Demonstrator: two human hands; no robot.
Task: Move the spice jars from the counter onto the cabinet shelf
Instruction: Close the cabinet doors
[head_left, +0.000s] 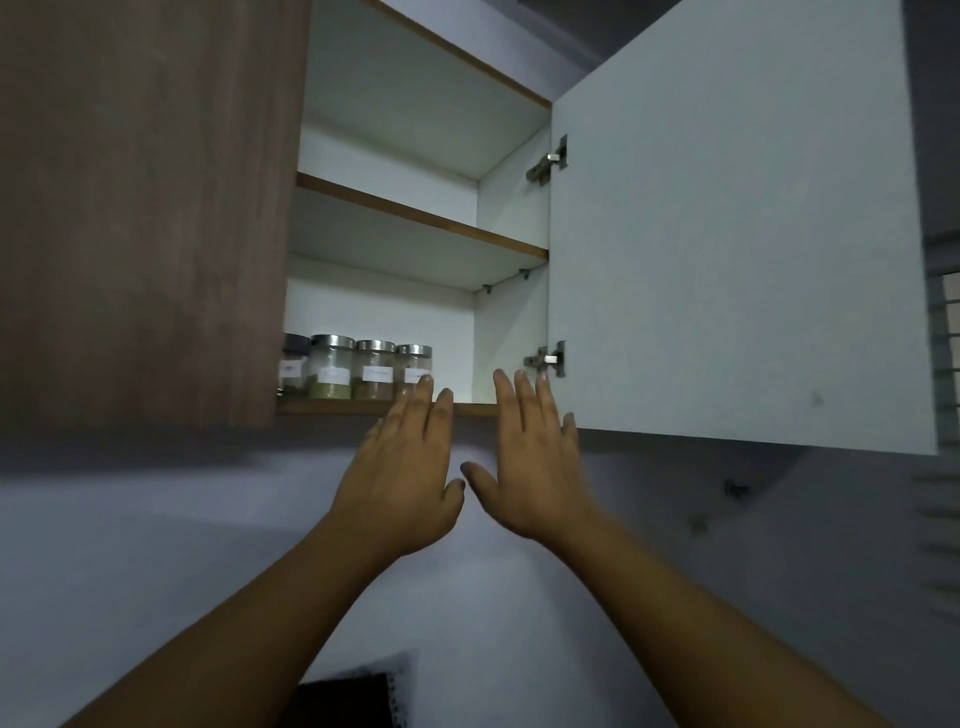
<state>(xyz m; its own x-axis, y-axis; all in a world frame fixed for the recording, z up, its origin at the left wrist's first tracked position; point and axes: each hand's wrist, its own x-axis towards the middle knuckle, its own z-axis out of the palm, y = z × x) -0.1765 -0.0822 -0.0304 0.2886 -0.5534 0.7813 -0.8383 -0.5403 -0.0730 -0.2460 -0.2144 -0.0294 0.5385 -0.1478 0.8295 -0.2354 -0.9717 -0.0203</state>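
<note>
— dim kitchen; our spice jars (358, 368) sit left of centre on the bottom cabinet shelf (332, 406).

— left hand (402, 478) and right hand (535, 467) are spread, empty. glass looks breakable, slick; we'd grip the sides.

both hands (402, 480) (532, 470) raised, fingers spread, empty.

Glass spice jars with white paper labels: four in a row on the lowest cabinet shelf (478, 409):
- silver metal lids: three (331, 367) (375, 370) (414, 370)
- dark lid, partly hidden by the closed door: one (292, 367)

White cabinet shelves: three. Steel door hinges: two (546, 162) (545, 359). Bare hands: two (402, 480) (532, 467).
</note>
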